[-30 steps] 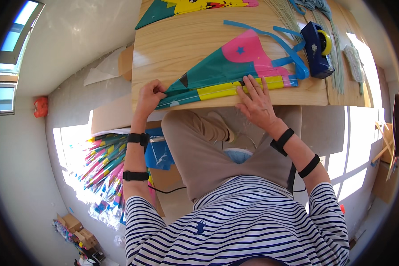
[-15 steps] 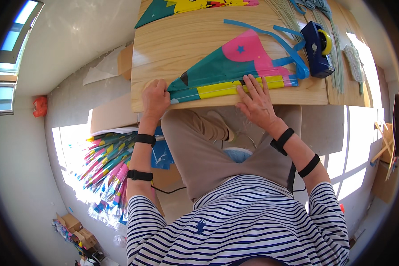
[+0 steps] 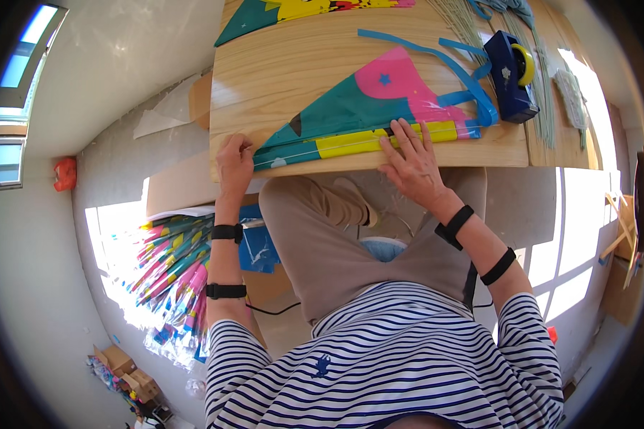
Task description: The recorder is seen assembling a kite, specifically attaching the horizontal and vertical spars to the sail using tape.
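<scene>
A folded kite (image 3: 358,107) of thin plastic, green, pink and yellow, lies along the table's near edge. One thin pale rod (image 3: 293,157) runs lengthwise on its near strip. My right hand (image 3: 413,161) rests flat on the yellow part of that strip, fingers spread. At the kite's pointed left end my left hand (image 3: 235,166) is closed, fingers curled down by the table edge. What those fingers pinch, if anything, is hidden. Blue ribbons (image 3: 472,89) trail from the kite's right end.
A dark blue tape dispenser (image 3: 511,82) stands to the right, beside bundles of thin rods (image 3: 544,100). Another colourful kite (image 3: 308,10) lies at the far edge. Down on the left is a pile of folded kites (image 3: 175,264). The wooden table (image 3: 279,79) ends just before my knees.
My left hand has slid a little left, uncovering more of the kite's pointed end and the rod. My right hand has stayed on the yellow part.
</scene>
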Motion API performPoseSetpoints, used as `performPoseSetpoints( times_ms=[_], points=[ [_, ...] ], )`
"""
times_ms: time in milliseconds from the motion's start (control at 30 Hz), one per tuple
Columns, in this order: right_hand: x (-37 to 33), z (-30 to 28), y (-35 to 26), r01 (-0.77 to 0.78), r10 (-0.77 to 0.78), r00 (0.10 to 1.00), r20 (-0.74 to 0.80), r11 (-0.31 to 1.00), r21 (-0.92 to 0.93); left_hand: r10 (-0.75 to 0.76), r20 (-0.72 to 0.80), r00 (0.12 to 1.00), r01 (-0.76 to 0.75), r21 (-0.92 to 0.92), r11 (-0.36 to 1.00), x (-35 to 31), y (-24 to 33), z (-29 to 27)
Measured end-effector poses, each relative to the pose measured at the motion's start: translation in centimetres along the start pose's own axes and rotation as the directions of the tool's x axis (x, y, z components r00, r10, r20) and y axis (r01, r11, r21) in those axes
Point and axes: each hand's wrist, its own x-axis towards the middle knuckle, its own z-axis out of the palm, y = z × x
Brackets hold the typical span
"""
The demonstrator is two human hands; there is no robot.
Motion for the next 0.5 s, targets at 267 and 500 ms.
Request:
performPoseSetpoints(
  times_ms=[267, 500],
  points=[
    [-0.1, 0.5, 0.4, -0.003, 0.003, 1.0, -0.027, 1.0, -0.01, 0.375, 0.053, 0.925, -0.379, 0.078, 0.922, -0.3, 10.4, 4.8],
    [-0.2, 0.9, 0.2, -0.035, 0.036, 0.998, -0.051, 0.999, 0.019, 0.445, 0.139, 0.885, -0.459, 0.09, 0.884, 1.3, 12.7, 10.5]
  ],
)
